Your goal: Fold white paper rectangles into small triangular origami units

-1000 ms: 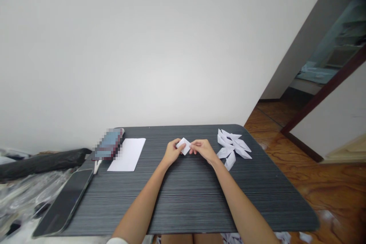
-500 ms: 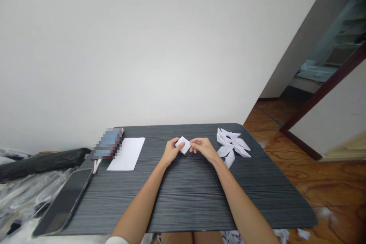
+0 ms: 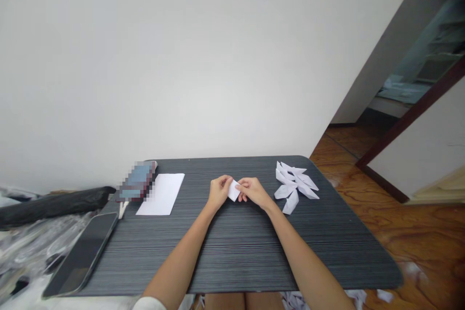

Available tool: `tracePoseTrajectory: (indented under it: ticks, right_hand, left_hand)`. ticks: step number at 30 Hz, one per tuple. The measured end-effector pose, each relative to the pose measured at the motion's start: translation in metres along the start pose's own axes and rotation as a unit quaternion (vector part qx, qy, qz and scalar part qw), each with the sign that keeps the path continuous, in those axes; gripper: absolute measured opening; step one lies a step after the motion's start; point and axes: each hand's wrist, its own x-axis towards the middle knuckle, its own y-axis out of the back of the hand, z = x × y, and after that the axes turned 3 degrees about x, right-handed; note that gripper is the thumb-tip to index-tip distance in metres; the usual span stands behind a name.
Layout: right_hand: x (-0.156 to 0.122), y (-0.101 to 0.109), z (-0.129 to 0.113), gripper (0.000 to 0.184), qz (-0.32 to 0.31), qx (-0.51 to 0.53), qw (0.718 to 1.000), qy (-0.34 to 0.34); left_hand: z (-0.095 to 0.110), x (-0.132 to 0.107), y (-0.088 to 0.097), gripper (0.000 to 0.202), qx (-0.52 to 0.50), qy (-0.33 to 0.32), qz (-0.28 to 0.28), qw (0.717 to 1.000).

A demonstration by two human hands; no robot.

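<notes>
Both hands pinch one small folded piece of white paper (image 3: 233, 190) between them, just above the dark striped table (image 3: 236, 247), near its far middle. Left hand (image 3: 219, 192) closes its fingers on the paper's left edge; right hand (image 3: 251, 190) closes on the right edge. A pile of folded white paper shapes (image 3: 295, 182) lies near the right hand. A flat white sheet (image 3: 161, 194) lies well apart to the left, with a dark phone (image 3: 83, 255) at the table's left edge.
</notes>
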Motion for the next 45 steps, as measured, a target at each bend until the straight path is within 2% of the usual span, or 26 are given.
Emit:
tracePoseTrajectory:
  ticks: [4, 7, 9, 12, 16, 19, 21, 24, 27, 30, 34, 39, 45]
  right_hand:
    - [0.002, 0.000, 0.003, 0.021, 0.022, 0.006, 1.000, 0.012]
    - [0.003, 0.001, 0.003, 0.019, 0.053, 0.000, 0.998, 0.026]
    - [0.003, 0.002, 0.003, 0.018, 0.067, -0.005, 0.997, 0.029]
    - [0.003, 0.004, 0.003, 0.016, 0.070, -0.015, 0.997, 0.033]
    - [0.001, 0.011, 0.007, 0.015, 0.084, -0.050, 0.994, 0.040]
    - [0.002, 0.014, 0.013, 0.012, 0.073, -0.056, 0.995, 0.031]
    - [0.003, 0.014, 0.015, 0.011, 0.063, -0.048, 0.997, 0.020]
    - [0.003, 0.016, 0.016, 0.011, 0.054, -0.058, 0.997, 0.000]
    - [-0.002, 0.020, 0.012, 0.009, 0.046, -0.154, 0.987, 0.018]
    - [-0.011, 0.026, 0.006, 0.007, 0.038, -0.292, 0.952, 0.086]
    - [-0.022, 0.030, -0.001, 0.021, -0.008, -0.373, 0.919, 0.129]
    - [-0.025, 0.028, -0.002, 0.017, -0.010, -0.402, 0.904, 0.143]
    - [-0.024, 0.023, -0.005, 0.011, -0.011, -0.405, 0.898, 0.170]
  left_hand:
    - [0.005, -0.003, -0.002, 0.036, -0.061, 0.053, -0.039, 0.996]
    - [0.007, -0.003, -0.003, 0.059, -0.115, 0.080, -0.095, 0.986]
    - [0.007, -0.002, -0.002, 0.070, -0.147, 0.085, -0.131, 0.977]
    - [0.004, -0.002, 0.002, 0.074, -0.157, 0.070, -0.162, 0.972]
    - [0.000, -0.002, 0.014, 0.068, -0.052, -0.022, -0.188, 0.981]
    - [-0.001, -0.003, 0.022, 0.036, 0.070, -0.101, -0.185, 0.975]
    - [-0.002, -0.004, 0.024, 0.022, 0.127, -0.134, -0.187, 0.965]
    - [-0.003, -0.006, 0.023, 0.023, 0.183, -0.189, -0.192, 0.945]
    - [-0.003, -0.008, 0.020, 0.025, 0.247, -0.239, -0.189, 0.920]
    - [-0.002, -0.010, 0.019, 0.026, 0.296, -0.261, -0.192, 0.899]
    - [0.001, -0.011, 0.019, 0.024, 0.328, -0.274, -0.196, 0.882]
    - [0.007, -0.012, 0.019, 0.028, 0.341, -0.280, -0.196, 0.876]
    - [0.007, -0.012, 0.020, 0.027, 0.295, -0.261, -0.196, 0.898]
